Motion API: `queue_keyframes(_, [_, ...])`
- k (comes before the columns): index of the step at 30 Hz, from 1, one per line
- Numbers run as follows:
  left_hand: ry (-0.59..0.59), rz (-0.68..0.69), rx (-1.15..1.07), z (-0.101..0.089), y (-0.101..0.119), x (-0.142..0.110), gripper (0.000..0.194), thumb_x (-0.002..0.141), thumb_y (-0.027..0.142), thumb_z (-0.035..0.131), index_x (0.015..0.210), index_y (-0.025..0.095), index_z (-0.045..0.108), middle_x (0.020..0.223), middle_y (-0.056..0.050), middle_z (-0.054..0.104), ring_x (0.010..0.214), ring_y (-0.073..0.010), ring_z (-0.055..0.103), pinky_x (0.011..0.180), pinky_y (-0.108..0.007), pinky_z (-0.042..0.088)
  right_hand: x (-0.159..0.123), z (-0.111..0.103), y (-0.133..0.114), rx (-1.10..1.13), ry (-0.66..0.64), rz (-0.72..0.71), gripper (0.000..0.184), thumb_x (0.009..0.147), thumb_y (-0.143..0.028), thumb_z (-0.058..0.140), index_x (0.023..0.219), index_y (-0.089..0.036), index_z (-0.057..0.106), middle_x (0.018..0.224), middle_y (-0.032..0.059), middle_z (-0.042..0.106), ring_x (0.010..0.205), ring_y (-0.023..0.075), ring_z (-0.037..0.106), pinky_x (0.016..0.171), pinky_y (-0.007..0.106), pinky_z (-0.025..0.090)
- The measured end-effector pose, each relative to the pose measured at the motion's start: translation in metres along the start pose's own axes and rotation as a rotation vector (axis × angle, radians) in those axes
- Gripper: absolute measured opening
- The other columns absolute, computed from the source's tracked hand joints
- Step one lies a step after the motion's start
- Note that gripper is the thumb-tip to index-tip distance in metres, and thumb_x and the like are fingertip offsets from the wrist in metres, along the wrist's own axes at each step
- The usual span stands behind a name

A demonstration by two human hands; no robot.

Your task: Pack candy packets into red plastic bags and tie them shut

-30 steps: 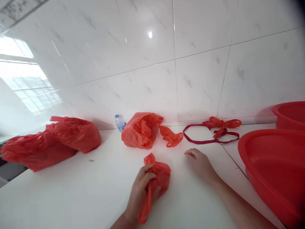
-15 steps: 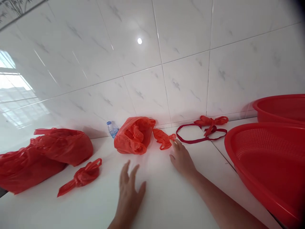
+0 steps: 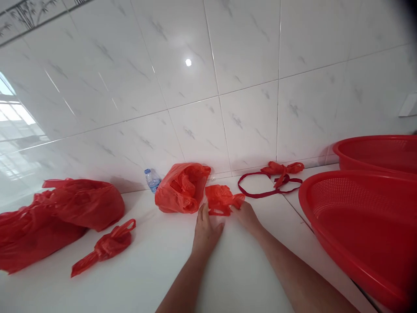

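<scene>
A small thin red plastic bag lies partly spread on the white counter between my hands. My right hand has its fingers closed on the bag's right side, where the plastic bunches up. At the bag's lower left edge rests my left hand, fingers stretched forward and thumb apart. Its fingertips touch or nearly touch the plastic. Just left of them sits a larger, full-looking red plastic bag with its mouth crumpled, leaning near the wall.
A small water bottle leans by the tiled wall. Stuffed red bags and a knotted red bag lie left. To the right are a dark red strap, a tied red bag and red plastic baskets.
My left hand has moved right and forward to the small bag. My right hand has closed on that bag, which is now more spread out. The view has shifted slightly.
</scene>
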State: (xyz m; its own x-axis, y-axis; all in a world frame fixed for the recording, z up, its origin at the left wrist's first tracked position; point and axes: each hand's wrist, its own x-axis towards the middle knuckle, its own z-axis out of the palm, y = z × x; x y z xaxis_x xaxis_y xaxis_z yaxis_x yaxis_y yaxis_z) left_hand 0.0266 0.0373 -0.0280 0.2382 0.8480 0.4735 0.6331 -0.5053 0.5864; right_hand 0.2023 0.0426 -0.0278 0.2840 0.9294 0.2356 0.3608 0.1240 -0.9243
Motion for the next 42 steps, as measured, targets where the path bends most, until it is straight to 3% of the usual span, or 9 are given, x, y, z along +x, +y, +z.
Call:
queue_keyframes(4, [0.069, 0.012, -0.201, -0.007, 0.001, 0.003, 0.088, 0.070, 0.036, 0.071, 0.142, 0.023, 0.022, 0.141, -0.017, 0.034, 0.131, -0.0284, 0.034, 0.100, -0.046, 0.040, -0.014, -0.005, -0.008, 0.092, -0.040, 0.024, 0.033, 0.081, -0.046, 0.045, 0.074, -0.017, 0.060, 0.067, 0.0018, 0.060, 0.064, 0.0169, 0.056, 0.060, 0.028, 0.043])
queue_keyframes(8, [0.033, -0.002, -0.351, -0.013, 0.001, -0.002, 0.047, 0.075, 0.034, 0.065, 0.120, 0.023, 0.055, 0.131, -0.011, 0.047, 0.121, -0.0241, 0.046, 0.086, -0.034, 0.050, -0.033, -0.005, -0.016, 0.164, -0.030, 0.045, 0.037, 0.081, -0.050, 0.044, 0.077, -0.017, 0.059, 0.070, 0.0029, 0.061, 0.066, 0.0166, 0.055, 0.060, 0.027, 0.043])
queue_keyframes(15, [0.161, -0.193, -0.335, -0.022, -0.018, -0.002, 0.014, 0.070, 0.016, 0.049, 0.077, 0.018, 0.061, 0.077, -0.001, 0.062, 0.072, -0.0141, 0.056, 0.071, -0.027, 0.047, -0.049, -0.024, -0.014, 0.253, 0.279, 0.159, 0.017, 0.072, -0.034, 0.049, 0.072, -0.018, 0.055, 0.060, -0.0004, 0.052, 0.053, 0.0124, 0.045, 0.048, 0.024, 0.038])
queue_keyframes(26, [0.341, -0.313, -0.355, -0.037, -0.025, -0.002, 0.025, 0.074, 0.020, 0.048, 0.097, 0.019, 0.058, 0.092, -0.005, 0.064, 0.080, -0.0181, 0.061, 0.074, -0.032, 0.049, -0.064, -0.053, -0.005, 0.014, 0.486, 0.186, 0.018, 0.073, -0.033, 0.040, 0.078, -0.021, 0.052, 0.063, 0.0002, 0.054, 0.053, 0.0142, 0.046, 0.046, 0.024, 0.039])
queue_keyframes(30, [0.449, 0.028, -0.066, -0.038, -0.004, -0.011, 0.033, 0.077, 0.021, 0.054, 0.109, 0.020, 0.058, 0.126, -0.013, 0.051, 0.119, -0.0274, 0.046, 0.100, -0.045, 0.036, -0.067, -0.051, -0.005, -0.075, 0.461, 0.146, 0.020, 0.073, -0.037, 0.041, 0.076, -0.021, 0.053, 0.061, 0.0001, 0.055, 0.055, 0.0156, 0.047, 0.049, 0.025, 0.040])
queue_keyframes(32, [0.397, 0.308, 0.119, -0.035, 0.013, -0.020, 0.031, 0.080, 0.018, 0.052, 0.110, 0.022, 0.059, 0.130, -0.013, 0.050, 0.121, -0.0286, 0.044, 0.102, -0.049, 0.031, -0.067, -0.050, -0.007, -0.114, 0.458, 0.120, 0.022, 0.073, -0.038, 0.041, 0.076, -0.021, 0.055, 0.062, 0.0013, 0.056, 0.057, 0.0165, 0.049, 0.050, 0.026, 0.040])
queue_keyframes(36, [-0.068, 0.642, 0.135, -0.019, 0.045, -0.037, 0.032, 0.086, 0.010, 0.037, 0.100, 0.023, 0.063, 0.103, -0.008, 0.064, 0.093, -0.0200, 0.058, 0.084, -0.036, 0.045, -0.071, -0.037, -0.013, -0.143, 0.355, -0.011, 0.031, 0.075, -0.042, 0.041, 0.084, -0.020, 0.061, 0.060, 0.0023, 0.058, 0.061, 0.0189, 0.052, 0.053, 0.027, 0.041])
queue_keyframes(39, [-0.192, 0.472, 0.037, -0.007, 0.052, -0.037, 0.029, 0.086, 0.014, 0.037, 0.102, 0.022, 0.061, 0.099, -0.007, 0.063, 0.086, -0.0197, 0.059, 0.071, -0.031, 0.048, -0.077, -0.022, -0.017, -0.130, 0.199, -0.077, 0.037, 0.075, -0.051, 0.044, 0.087, -0.021, 0.062, 0.059, 0.0030, 0.059, 0.066, 0.0214, 0.055, 0.055, 0.029, 0.041])
queue_keyframes(42, [-0.058, 0.161, -0.158, -0.005, 0.037, -0.029, 0.025, 0.081, 0.021, 0.048, 0.103, 0.022, 0.061, 0.099, -0.007, 0.064, 0.082, -0.0212, 0.061, 0.069, -0.032, 0.048, -0.078, -0.012, -0.020, -0.093, 0.134, 0.038, 0.045, 0.078, -0.059, 0.040, 0.080, -0.019, 0.061, 0.058, 0.0054, 0.059, 0.066, 0.0224, 0.057, 0.051, 0.029, 0.040])
